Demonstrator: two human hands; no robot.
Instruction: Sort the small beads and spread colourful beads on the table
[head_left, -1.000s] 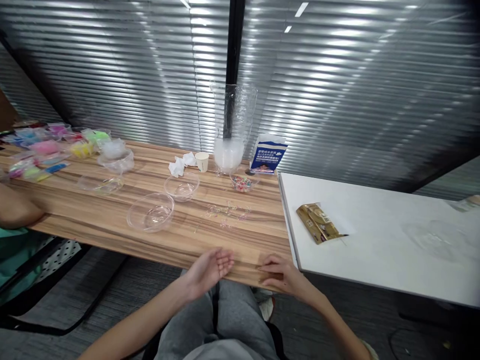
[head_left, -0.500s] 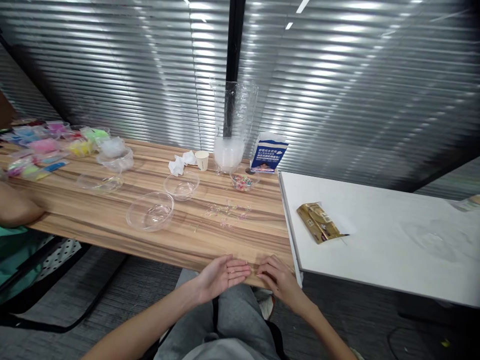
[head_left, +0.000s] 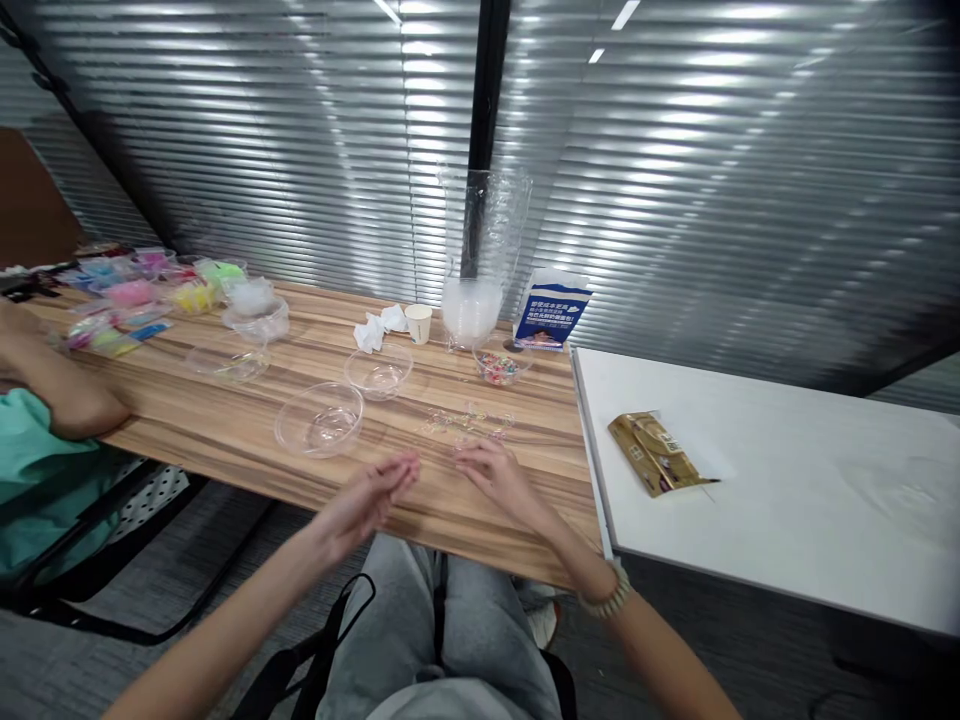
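Observation:
My left hand (head_left: 375, 500) is over the table's front edge, turned on its side. Its fingers are curled together and a little blurred, and anything inside them is hidden. Fingers bent down in a pinch, my right hand (head_left: 499, 482) is at the near side of a scatter of small, thin, coloured pieces (head_left: 469, 420). Whether it grips one of them is too small to see. Behind the scatter is a clear bowl (head_left: 501, 368) of many-coloured small pieces. Two clear round containers, one nearer (head_left: 289, 425) and one farther (head_left: 379, 372), are to the left of the scatter.
A paper cup (head_left: 418, 324), crumpled tissue (head_left: 369, 333), tall clear bag (head_left: 471, 312) and blue-and-white packet (head_left: 553, 312) line the back. A gold pouch (head_left: 657, 455) lies on the white table (head_left: 787, 480). Colourful bags (head_left: 131, 293) and another person's arm (head_left: 82, 398) are at left.
My right hand has moved forward and left to the scattered pieces. My left hand has moved left, turning from an open, upward palm to curled fingers. The view has shifted slightly left.

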